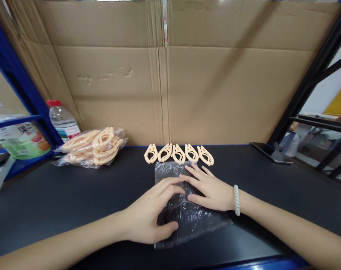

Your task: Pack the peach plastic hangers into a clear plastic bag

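Observation:
A clear plastic bag (198,221) lies flat on the black table (60,198) in front of me. My left hand (150,213) rests on the bag's near left part, thumb and fingers spread over the film. My right hand (208,187), with a white coil band at the wrist, presses flat on the bag's upper middle. Just beyond the bag, several peach plastic clips (178,153) lie in a row, side by side.
A clear bag of more peach clips (91,146) sits at the back left, beside a water bottle with a red cap (62,120). Cardboard (215,75) walls the back. A dark phone (271,153) lies at the back right. Blue shelving (21,86) stands left.

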A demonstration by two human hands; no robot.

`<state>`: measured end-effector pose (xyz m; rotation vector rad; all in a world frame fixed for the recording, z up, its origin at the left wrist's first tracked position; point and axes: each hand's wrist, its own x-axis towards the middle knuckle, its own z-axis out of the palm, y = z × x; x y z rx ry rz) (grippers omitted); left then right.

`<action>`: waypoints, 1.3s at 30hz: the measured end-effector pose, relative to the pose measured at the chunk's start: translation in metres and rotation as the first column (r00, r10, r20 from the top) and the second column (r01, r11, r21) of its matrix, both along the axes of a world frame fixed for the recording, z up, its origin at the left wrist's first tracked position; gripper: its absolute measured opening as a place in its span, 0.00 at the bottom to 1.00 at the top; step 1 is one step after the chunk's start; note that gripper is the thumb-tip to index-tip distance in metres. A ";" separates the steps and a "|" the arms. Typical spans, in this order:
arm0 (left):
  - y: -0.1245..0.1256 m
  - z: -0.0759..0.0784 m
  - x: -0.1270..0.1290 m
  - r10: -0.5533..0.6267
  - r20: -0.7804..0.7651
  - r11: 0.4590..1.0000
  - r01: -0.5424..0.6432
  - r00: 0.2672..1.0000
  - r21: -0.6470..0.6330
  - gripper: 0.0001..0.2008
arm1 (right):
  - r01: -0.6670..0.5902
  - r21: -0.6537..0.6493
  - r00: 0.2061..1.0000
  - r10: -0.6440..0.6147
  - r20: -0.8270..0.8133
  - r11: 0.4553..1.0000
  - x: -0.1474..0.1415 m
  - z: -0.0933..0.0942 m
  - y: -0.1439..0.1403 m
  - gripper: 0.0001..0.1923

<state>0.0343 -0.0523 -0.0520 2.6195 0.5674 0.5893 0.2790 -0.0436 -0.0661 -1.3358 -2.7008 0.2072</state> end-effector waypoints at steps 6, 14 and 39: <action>0.028 -0.006 0.000 0.266 0.113 0.964 -0.265 0.957 -0.018 0.08 | 0.023 0.181 0.999 -0.016 -0.038 0.983 -0.003 0.001 0.002 0.28; 0.033 -0.016 0.003 0.247 -0.113 0.944 -0.213 0.962 0.252 0.31 | -0.100 0.253 0.993 0.113 -0.041 0.962 -0.010 -0.004 0.015 0.32; -0.024 -0.001 0.005 0.077 0.000 0.985 -0.077 0.997 0.153 0.26 | 0.168 0.418 0.986 -0.151 -0.073 0.893 0.057 -0.001 0.060 0.31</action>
